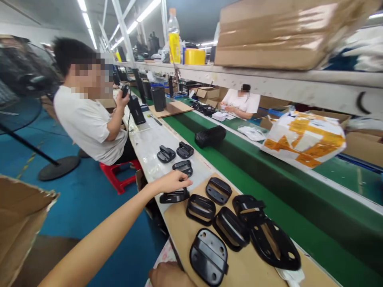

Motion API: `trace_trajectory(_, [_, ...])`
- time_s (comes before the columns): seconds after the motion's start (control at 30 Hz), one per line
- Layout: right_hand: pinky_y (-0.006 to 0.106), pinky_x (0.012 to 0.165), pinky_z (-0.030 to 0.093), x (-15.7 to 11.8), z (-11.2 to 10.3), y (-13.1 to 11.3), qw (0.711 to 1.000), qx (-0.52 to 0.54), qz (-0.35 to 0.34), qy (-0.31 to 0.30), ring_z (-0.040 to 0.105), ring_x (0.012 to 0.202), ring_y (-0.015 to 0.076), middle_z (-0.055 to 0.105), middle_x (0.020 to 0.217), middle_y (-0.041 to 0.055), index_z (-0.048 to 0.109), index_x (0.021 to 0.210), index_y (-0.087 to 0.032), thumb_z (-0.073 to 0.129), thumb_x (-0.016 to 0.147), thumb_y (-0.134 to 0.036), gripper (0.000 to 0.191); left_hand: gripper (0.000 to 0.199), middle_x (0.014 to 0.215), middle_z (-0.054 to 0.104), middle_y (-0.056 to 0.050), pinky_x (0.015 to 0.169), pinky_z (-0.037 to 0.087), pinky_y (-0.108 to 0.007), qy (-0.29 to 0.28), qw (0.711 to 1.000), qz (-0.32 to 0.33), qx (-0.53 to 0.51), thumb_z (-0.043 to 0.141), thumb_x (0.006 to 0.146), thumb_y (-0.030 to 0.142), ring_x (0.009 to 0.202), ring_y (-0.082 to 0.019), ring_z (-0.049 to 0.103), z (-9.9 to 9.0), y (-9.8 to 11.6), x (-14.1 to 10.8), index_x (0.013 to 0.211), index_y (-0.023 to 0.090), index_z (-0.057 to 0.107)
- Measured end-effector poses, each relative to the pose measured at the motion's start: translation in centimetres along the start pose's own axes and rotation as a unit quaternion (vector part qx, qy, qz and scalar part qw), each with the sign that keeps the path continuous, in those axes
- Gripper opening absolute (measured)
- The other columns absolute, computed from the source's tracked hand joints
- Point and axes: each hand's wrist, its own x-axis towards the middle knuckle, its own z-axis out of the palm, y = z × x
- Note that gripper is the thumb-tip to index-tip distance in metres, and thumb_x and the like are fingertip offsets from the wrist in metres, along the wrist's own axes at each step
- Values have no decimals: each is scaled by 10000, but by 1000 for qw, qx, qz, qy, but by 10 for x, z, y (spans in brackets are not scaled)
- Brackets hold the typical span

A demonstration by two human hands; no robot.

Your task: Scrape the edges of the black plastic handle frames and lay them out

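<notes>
My left hand [172,181] reaches out over the white workbench [146,147], palm down, with its fingers closed over a black plastic bracket [174,196]. Just past my fingertips lies a similar bracket [182,168]. Two more sit farther along the bench [166,154] [184,150]. My right hand [169,277] shows only in part at the bottom edge, beside a cardboard sheet [179,217]. Several black moulded parts rest on that sheet, the nearest a rounded plate [208,257]. What my right hand holds is hidden.
A seated person in a white shirt [89,119] works on my left, and another [241,103] sits across a green conveyor belt [269,185]. A black pouch [210,136] and a taped parcel [303,139] lie on the belts. A cardboard box [269,36] overhangs the shelf above.
</notes>
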Motion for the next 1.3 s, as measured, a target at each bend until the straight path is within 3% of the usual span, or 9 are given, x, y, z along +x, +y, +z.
trace_trajectory(0.23, [518, 770, 665, 8, -13, -1, 993, 13, 85, -78, 775, 960, 405, 781, 1045, 192, 751, 1207, -166, 711, 902, -349, 357, 455, 709, 656, -57, 662, 407, -297, 51, 985, -79, 143, 495, 966, 518, 715, -199, 617, 1, -12, 56, 681, 189, 630])
trace_trajectory(0.4, [513, 823, 665, 1, -27, 1, 993, 42, 63, -90, 774, 999, 401, 779, 1093, 202, 733, 1246, -153, 682, 907, -331, 386, 401, 950, 759, -164, 790, 512, -337, 81, 967, -156, 187, 557, 943, 497, 984, -315, 718, -21, -20, 89, 914, 173, 791])
trace_trajectory(0.57, [515, 840, 666, -4, -37, 3, 993, 62, 24, -94, 767, 1037, 395, 772, 1117, 221, 718, 1256, -109, 658, 926, -300, 386, 499, 1024, 769, -190, 841, 537, -355, 95, 957, -182, 204, 530, 968, 585, 1041, -342, 728, -27, -14, 93, 985, 157, 786])
trace_trajectory(0.7, [533, 835, 659, -1, -36, 2, 992, 82, 29, -93, 759, 1050, 409, 765, 1122, 237, 714, 1256, -88, 646, 921, -268, 386, 577, 1013, 777, -172, 826, 537, -348, 100, 967, -132, 192, 459, 993, 652, 1019, -329, 733, -12, 5, 77, 1071, 162, 753])
trace_trajectory(0.93, [515, 883, 623, -5, -33, 7, 990, 114, 38, -77, 741, 1095, 415, 752, 1159, 245, 708, 1266, -115, 642, 909, -274, 396, 354, 1134, 764, -145, 986, 533, -359, 66, 988, 68, 120, 529, 1027, 359, 1083, -285, 722, 24, 29, 50, 1194, 142, 753])
trace_trajectory(1.03, [450, 914, 601, -10, -31, 11, 990, 119, 39, -62, 741, 1117, 374, 755, 1178, 219, 699, 1291, -149, 608, 919, -250, 396, 391, 1264, 695, -190, 1090, 495, -373, 139, 982, 90, 86, 598, 1008, 309, 1207, -289, 665, 19, 32, 28, 1314, 84, 692])
trace_trajectory(1.13, [380, 969, 563, -10, -25, 15, 991, 118, 13, -64, 717, 1191, 317, 734, 1251, 209, 647, 1383, -145, 534, 945, -212, 457, 362, 1347, 653, -168, 1140, 462, -349, 201, 974, 98, -22, 639, 1003, 335, 1283, -251, 619, 0, 23, -22, 1291, 124, 702])
trace_trajectory(1.23, [339, 1012, 533, -2, -14, 22, 991, 107, -28, -79, 693, 1243, 281, 706, 1311, 225, 586, 1463, -120, 456, 976, -188, 509, 372, 1257, 712, -138, 1032, 531, -343, 165, 960, 43, -221, 637, 1005, 420, 1139, -215, 691, -22, -2, -110, 1255, 156, 716])
trace_trajectory(1.3, [287, 1000, 529, 6, -3, 30, 988, 130, -17, -87, 706, 1222, 257, 715, 1310, 204, 596, 1464, -144, 495, 960, -206, 518, 436, 1153, 748, -137, 927, 569, -347, 156, 928, -25, -337, 649, 984, 485, 972, -200, 729, -30, -25, -185, 1243, 142, 717])
